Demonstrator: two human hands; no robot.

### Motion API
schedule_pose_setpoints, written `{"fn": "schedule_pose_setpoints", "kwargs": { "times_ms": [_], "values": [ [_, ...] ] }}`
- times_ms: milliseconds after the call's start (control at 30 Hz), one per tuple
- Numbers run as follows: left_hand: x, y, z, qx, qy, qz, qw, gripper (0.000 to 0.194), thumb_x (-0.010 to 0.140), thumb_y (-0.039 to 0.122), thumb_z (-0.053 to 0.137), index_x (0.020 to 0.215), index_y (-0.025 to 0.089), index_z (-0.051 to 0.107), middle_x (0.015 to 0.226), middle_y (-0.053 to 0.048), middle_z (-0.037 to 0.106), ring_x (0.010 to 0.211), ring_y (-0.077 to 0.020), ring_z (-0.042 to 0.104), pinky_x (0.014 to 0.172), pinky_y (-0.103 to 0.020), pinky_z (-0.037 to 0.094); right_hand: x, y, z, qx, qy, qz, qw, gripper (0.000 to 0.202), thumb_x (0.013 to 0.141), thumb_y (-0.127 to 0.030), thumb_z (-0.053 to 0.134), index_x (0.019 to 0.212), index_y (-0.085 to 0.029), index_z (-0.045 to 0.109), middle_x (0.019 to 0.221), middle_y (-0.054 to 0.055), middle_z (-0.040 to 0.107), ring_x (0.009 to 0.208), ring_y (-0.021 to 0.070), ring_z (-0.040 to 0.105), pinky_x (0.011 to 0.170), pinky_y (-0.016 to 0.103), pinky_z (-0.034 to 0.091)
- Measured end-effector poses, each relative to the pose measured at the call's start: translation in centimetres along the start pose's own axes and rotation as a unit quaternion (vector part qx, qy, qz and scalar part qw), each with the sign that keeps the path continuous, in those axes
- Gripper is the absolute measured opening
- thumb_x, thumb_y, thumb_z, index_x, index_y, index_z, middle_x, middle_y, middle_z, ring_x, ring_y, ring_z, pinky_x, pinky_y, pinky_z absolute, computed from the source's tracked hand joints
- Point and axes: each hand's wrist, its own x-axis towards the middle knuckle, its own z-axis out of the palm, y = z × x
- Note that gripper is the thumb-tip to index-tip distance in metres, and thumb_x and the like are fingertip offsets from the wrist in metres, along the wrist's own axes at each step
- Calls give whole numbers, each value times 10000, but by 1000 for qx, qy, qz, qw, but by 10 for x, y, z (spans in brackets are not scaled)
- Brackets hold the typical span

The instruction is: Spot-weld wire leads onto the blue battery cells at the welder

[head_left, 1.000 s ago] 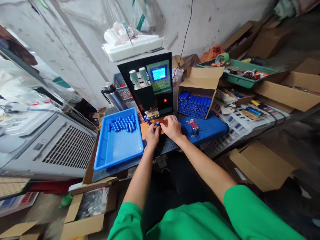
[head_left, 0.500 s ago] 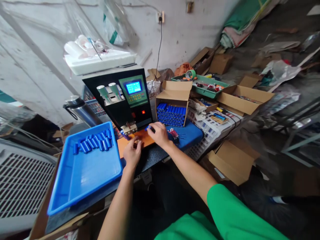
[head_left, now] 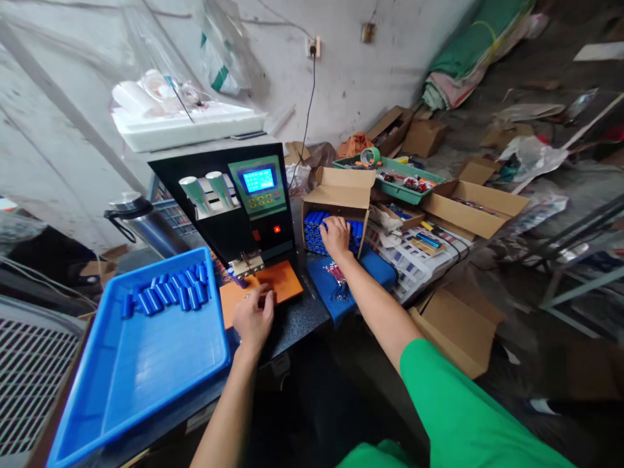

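Note:
My right hand (head_left: 337, 236) touches the front of the stacked blue cylindrical battery cells (head_left: 314, 242) in an open cardboard box (head_left: 347, 188). Its fingers are bent but apart over the cells, and the fingertips are partly hidden. Over an orange board (head_left: 283, 281), my left hand (head_left: 254, 318) has its thumb and fingers drawn together just below the metal head (head_left: 247, 264) of a black spot-welding machine (head_left: 219, 227). Whatever those fingers hold cannot be made out. Beside the head, a small blue-purple cylinder (head_left: 238, 279) shows.
Several blue cells (head_left: 166, 291) lie in a blue plastic tray (head_left: 146, 390) on the left. Red and white wire leads (head_left: 338, 279) rest on a blue cloth (head_left: 319, 276) before the box. A metal flask (head_left: 146, 221) stands behind the tray; a green tray (head_left: 400, 184) sits at back right.
My right hand has moved right, from beside the machine head, with a blue cell at its fingertips, to the cells in the box. My left hand stays near the head. The view has shifted slightly.

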Motion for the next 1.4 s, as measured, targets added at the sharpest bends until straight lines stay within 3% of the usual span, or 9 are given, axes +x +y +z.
{"fn": "schedule_pose_setpoints", "kwargs": {
  "times_ms": [167, 433, 500, 667, 967, 1067, 1200, 1300, 1400],
  "values": [
    [0, -1, 3, 20, 14, 11, 1000, 243, 910, 409, 591, 1011, 238, 731, 878, -30, 750, 825, -211, 680, 716, -302, 426, 5, 6, 3, 26, -2, 5, 1000, 280, 986, -267, 530, 1168, -149, 708, 1191, 161, 699, 1185, 305, 543, 1045, 451, 382],
    [0, -1, 5, 5, -6, 15, 1000, 264, 914, 418, 576, 1026, 231, 724, 849, -36, 739, 817, -214, 673, 736, -315, 434, -24, 23, -39, 139, 48, -98, 984, 320, 1010, -238, 445, 1222, -185, 678, 1277, 138, 653, 1251, 256, 545, 1119, 426, 410],
    [0, 0, 6, 5, -8, 9, 1000, 267, 912, 422, 579, 1033, 232, 724, 830, -33, 737, 813, -216, 676, 730, -318, 431, -38, 32, -44, 152, 1, -60, 986, 297, 994, -234, 461, 1154, -185, 707, 1173, 121, 698, 1119, 236, 629, 1029, 373, 479],
    [0, 1, 8, 6, -9, 13, 1000, 256, 912, 405, 571, 1039, 239, 719, 886, -34, 745, 858, -223, 679, 752, -324, 438, -64, 50, -39, 89, -220, 91, 967, 196, 885, -171, 563, 872, -180, 758, 839, 61, 754, 839, 209, 698, 816, 276, 507],
    [0, 3, 5, 14, -20, 4, 1000, 272, 905, 408, 558, 1035, 227, 715, 900, -52, 747, 864, -243, 676, 757, -335, 448, -67, 28, -22, -14, -290, 136, 947, 102, 823, -222, 647, 785, -207, 740, 909, 118, 768, 921, 266, 711, 775, 296, 480],
    [0, 3, 5, 16, -28, 3, 999, 276, 908, 406, 553, 1050, 230, 714, 900, -50, 748, 847, -239, 676, 760, -335, 450, -67, 30, -17, 16, -273, 177, 946, 102, 798, -194, 636, 773, -208, 734, 890, 109, 764, 909, 263, 706, 770, 302, 475],
    [-1, 2, 7, 18, -22, 9, 1000, 276, 909, 400, 554, 1060, 228, 709, 925, -57, 747, 895, -248, 678, 780, -340, 455, -65, 40, -17, 181, -195, 218, 939, 81, 761, -254, 680, 717, -190, 702, 768, 47, 722, 808, 205, 671, 744, 274, 469],
    [-1, 1, 8, 8, -20, 16, 1000, 283, 912, 401, 549, 1064, 219, 704, 920, -65, 743, 901, -245, 679, 796, -339, 462, -57, 44, -28, 318, -137, 248, 905, 177, 733, -332, 716, 679, -172, 664, 657, 5, 643, 671, 150, 595, 655, 248, 452],
    [-2, 1, 8, 6, -17, 17, 1000, 296, 916, 412, 542, 1065, 215, 704, 913, -69, 741, 892, -245, 680, 800, -341, 465, -47, 43, -43, 419, -120, 290, 852, 240, 702, -379, 746, 692, -168, 630, 553, -45, 523, 530, 99, 463, 506, 215, 361]
  ]
}}
